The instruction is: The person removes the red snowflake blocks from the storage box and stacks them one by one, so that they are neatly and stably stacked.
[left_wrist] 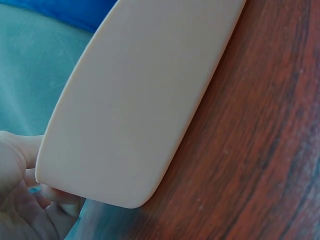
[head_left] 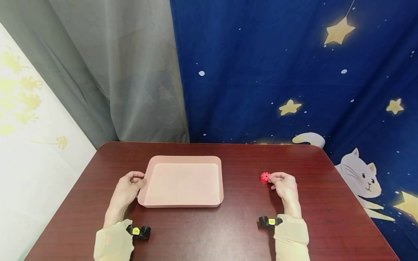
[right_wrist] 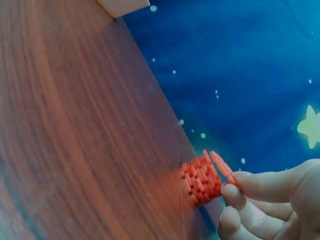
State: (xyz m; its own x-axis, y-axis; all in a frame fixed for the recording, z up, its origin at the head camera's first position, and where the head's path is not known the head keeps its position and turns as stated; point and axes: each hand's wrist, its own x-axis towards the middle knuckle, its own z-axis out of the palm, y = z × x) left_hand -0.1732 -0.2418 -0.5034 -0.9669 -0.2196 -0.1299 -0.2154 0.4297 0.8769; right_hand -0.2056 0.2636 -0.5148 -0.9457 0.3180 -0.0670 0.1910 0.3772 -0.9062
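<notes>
A shallow pink tray [head_left: 184,201] lies on the table left of centre. My left hand [head_left: 128,186] grips its left side, with fingers at the rim. In the left wrist view, the tray's outer wall [left_wrist: 125,110] fills the middle, and part of the left hand [left_wrist: 30,192] shows at its corner. Over on the right, a short stack of red notched plastic discs [right_wrist: 200,182] stands on the table. My right hand [head_left: 284,186] pinches one red disc [right_wrist: 222,167] between thumb and fingers, tilted at the top of the stack.
The dark red wooden table [head_left: 241,232] runs back to a grey curtain [head_left: 143,72] and a blue star-patterned curtain [head_left: 248,72]. A pale cloth [head_left: 32,174] hangs on the left. Each sleeve carries a small black wrist camera [head_left: 140,232].
</notes>
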